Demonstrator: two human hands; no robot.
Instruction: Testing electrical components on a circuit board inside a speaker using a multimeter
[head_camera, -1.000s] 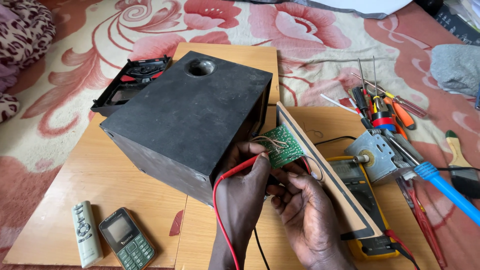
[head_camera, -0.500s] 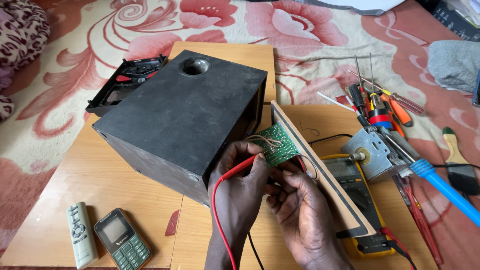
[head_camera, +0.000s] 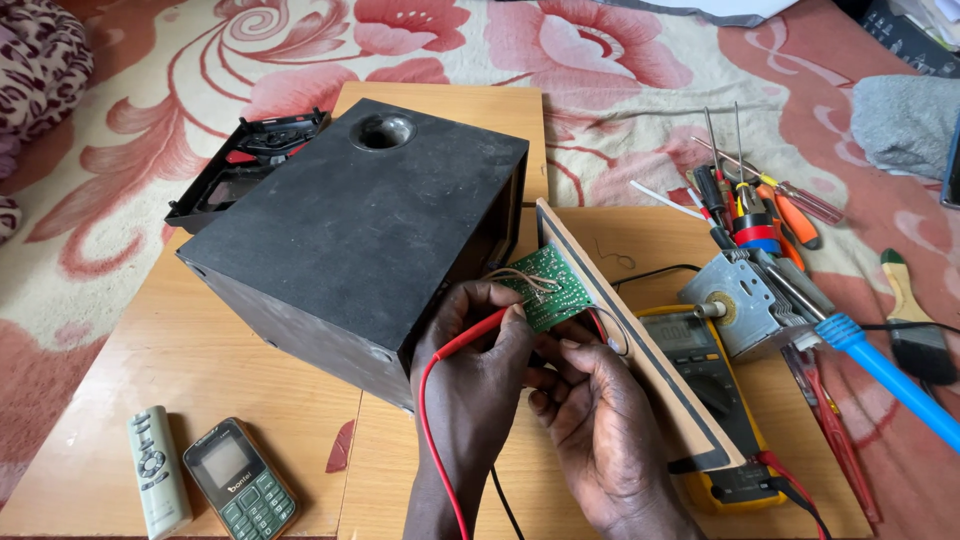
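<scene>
A black speaker box (head_camera: 355, 235) lies on its side on a wooden board (head_camera: 180, 370). Its back panel (head_camera: 640, 340) is pulled off and leans beside it, with a green circuit board (head_camera: 548, 285) on its inner face. My left hand (head_camera: 475, 375) holds a red test probe (head_camera: 470, 340) with its tip against the circuit board. My right hand (head_camera: 590, 420) pinches a second probe just under the board; that probe is mostly hidden by my fingers. A yellow multimeter (head_camera: 715, 390) lies behind the panel.
A small remote (head_camera: 155, 485) and a keypad phone (head_camera: 240, 485) lie at the front left. A black plastic frame (head_camera: 245, 165) sits behind the box. Screwdrivers and tape (head_camera: 750, 205), a metal transformer (head_camera: 740, 300), a blue-handled tool (head_camera: 885, 370) and a brush (head_camera: 915, 320) lie at right on a floral carpet.
The view has shifted slightly. Both hands stay at the circuit board with the probes, moving only a little.
</scene>
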